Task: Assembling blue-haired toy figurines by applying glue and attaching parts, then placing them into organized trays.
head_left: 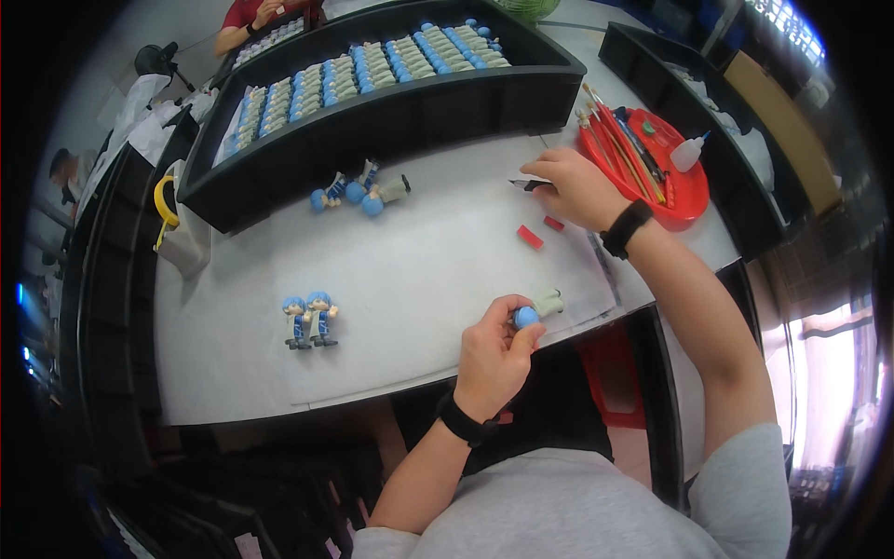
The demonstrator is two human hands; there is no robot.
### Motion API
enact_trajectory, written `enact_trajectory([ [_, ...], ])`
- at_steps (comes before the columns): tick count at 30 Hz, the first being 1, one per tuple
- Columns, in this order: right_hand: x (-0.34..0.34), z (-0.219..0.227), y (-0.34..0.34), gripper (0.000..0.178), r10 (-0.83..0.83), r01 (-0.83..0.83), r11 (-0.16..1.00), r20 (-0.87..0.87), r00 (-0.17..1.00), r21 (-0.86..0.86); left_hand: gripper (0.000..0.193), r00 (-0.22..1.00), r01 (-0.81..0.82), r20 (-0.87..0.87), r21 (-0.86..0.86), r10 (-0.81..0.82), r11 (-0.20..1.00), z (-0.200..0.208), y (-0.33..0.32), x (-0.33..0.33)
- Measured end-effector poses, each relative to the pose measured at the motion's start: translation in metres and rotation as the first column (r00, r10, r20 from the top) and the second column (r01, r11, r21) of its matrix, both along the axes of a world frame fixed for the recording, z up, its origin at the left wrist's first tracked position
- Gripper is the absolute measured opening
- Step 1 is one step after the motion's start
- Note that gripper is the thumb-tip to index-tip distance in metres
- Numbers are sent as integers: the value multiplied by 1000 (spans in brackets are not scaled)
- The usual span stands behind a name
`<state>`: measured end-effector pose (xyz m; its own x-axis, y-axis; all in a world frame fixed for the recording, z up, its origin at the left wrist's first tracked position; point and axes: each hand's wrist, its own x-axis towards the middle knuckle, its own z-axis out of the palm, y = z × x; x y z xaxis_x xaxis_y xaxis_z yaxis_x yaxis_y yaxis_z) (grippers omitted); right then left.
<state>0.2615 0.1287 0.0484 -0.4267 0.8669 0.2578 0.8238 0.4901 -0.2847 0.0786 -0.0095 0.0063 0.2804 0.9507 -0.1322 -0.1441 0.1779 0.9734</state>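
Near the table's front edge, my left hand (499, 352) is closed around a small figurine (549, 303) with blue hair and a pale green body. Its head is pinched between thumb and fingers, and the body points away to the right. Farther off, my right hand (575, 186) has its fingers curled on a slim black tool (533, 185) with a pointed, metallic-looking tip; most of the tool is hidden by the hand. Below that hand lie two small red blocks (530, 238). Two blue-haired figurines (320, 319) stand together at the left front, and three more (372, 197) lie behind them.
A large black tray (391, 116) holds rows of figurines at the back. On the right, a red tray (684, 212) carries brushes and a squeeze bottle (687, 155). A grey holder (184, 247) with a yellow-handled tool stands left. Another person's hand (267, 13) shows at the far edge.
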Motion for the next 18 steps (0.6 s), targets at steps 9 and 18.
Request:
enact_trajectory([
  [9,-14,2,-54,15,0,-15,997,-189,982,-79,23,1000,12,-28,11,-12,1000,2,2,0],
  [18,-5,28,-79,10,143,-176,974,-214,966,-143,22,1000,-3,-10,4,3,1000,1,2,-3],
])
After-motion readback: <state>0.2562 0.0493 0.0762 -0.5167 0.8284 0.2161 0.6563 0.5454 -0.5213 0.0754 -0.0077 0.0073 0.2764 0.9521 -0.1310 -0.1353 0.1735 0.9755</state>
